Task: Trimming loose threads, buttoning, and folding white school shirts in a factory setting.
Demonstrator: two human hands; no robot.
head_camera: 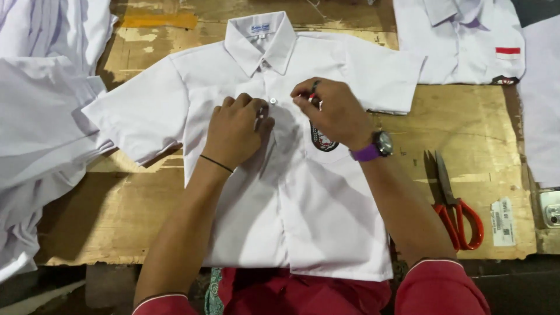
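Head view: both hands, left hand [234, 131] and right hand [333, 111], fingers pinched narrow on white shirt [326, 221] placket, flat on counter [478, 128].

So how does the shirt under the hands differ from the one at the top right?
The middle shirt lies spread flat, front up, collar and both sleeves showing; the top-right shirt is cut off by the frame. The middle shirt has a dark round badge on its chest; the top-right shirt has a red and white patch. Both hands rest on the middle shirt only. Both shirts are white.
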